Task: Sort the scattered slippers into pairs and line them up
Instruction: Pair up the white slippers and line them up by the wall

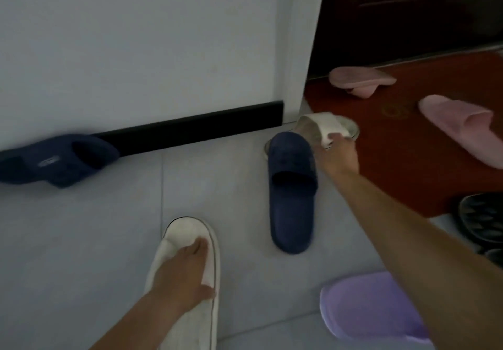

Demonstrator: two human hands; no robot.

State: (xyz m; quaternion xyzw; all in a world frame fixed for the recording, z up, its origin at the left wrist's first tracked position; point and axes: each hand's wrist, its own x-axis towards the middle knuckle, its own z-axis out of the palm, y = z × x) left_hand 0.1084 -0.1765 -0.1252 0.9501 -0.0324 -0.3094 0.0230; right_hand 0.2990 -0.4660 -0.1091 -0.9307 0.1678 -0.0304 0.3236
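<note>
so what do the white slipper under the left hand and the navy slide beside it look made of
White closed-toe slipper: likely thin cloth, matte, dark piping round the rim. Navy open-toe slide: thick, one-piece, matte, perhaps moulded foam; blur leaves cloth possible.

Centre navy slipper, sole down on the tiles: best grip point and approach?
Take the centre navy slipper by its upper band, coming from the heel end nearest the person: the band's opening faces that way, so fingers slide under and thumb clamps on top. Its toe overlaps the far white slipper the right hand holds.
</note>
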